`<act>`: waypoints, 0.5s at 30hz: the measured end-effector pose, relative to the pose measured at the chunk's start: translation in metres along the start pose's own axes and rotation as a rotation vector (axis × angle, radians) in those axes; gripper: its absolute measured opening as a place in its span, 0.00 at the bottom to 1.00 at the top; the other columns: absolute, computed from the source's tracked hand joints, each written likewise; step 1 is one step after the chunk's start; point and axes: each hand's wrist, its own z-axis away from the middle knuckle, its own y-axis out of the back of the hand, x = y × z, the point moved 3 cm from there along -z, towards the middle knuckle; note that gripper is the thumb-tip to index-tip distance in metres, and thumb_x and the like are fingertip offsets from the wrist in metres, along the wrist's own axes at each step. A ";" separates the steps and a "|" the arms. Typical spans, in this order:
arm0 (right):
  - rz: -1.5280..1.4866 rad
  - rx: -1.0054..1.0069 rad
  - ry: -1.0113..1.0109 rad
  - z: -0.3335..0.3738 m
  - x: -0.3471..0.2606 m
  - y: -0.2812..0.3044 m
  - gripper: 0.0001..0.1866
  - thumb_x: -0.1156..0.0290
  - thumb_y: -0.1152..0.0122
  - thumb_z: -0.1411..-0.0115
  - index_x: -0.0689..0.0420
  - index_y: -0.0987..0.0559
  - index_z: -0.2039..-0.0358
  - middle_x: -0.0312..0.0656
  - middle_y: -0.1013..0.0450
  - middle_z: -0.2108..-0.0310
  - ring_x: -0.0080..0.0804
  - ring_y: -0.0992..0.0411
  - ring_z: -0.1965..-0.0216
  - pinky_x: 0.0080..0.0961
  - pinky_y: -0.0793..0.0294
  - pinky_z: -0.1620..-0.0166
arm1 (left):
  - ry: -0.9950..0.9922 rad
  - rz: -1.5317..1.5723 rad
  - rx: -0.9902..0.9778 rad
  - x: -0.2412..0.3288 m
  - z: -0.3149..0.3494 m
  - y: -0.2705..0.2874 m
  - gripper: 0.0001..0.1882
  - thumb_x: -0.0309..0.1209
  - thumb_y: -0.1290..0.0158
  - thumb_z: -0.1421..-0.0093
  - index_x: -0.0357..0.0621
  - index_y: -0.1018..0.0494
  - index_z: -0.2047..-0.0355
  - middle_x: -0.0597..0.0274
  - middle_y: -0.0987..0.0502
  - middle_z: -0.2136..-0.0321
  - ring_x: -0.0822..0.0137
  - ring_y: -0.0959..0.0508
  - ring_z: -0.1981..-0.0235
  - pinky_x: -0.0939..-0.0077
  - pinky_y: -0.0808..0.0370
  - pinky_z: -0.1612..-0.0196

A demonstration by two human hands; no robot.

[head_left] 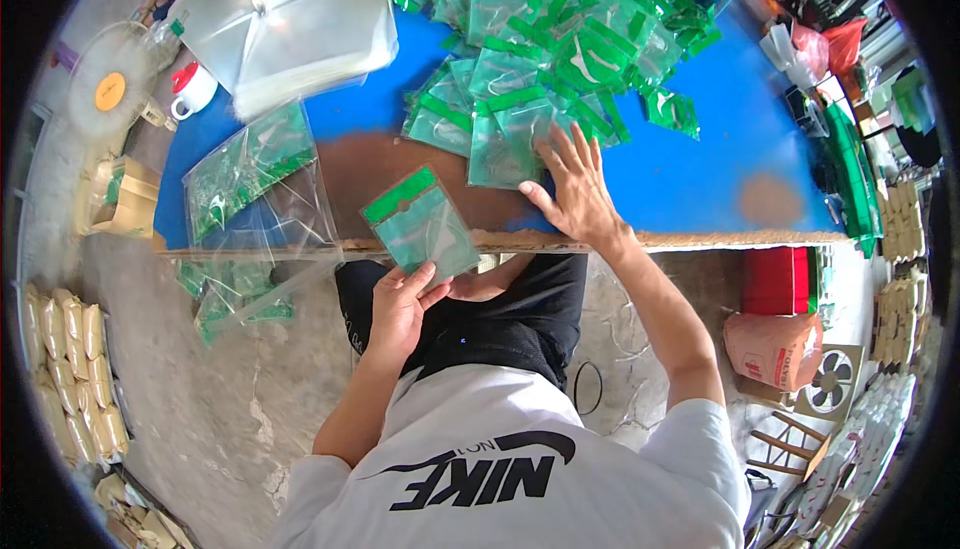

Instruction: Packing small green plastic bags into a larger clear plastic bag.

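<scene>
Held over the table's near edge is a clear plastic bag with a green header. My left hand pinches its lower end between thumb and fingers. Stretched forward to the tabletop, my right hand has its fingers spread. Its fingertips touch or hover at the right side of another green-topped clear bag; I cannot tell which. Beyond it, a heap of similar bags spreads over the far side of the table. To the left lies a larger clear bag with several green-topped bags inside, its lower part hanging past the edge.
The blue table has a worn brown patch and a rough front edge. At the far left are a translucent plastic bin, a white mug with a red lid and a fan. On the floor at right sits a pinkish sack.
</scene>
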 end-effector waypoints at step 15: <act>-0.558 -0.226 0.420 0.016 -0.063 -0.032 0.21 0.62 0.40 0.39 0.60 0.22 0.49 0.52 0.25 0.50 0.48 0.30 0.43 0.45 0.38 0.35 | 0.098 0.064 0.033 0.008 -0.006 -0.002 0.17 0.31 0.39 0.38 0.44 0.27 0.50 0.64 0.21 0.54 0.69 0.20 0.55 0.71 0.21 0.53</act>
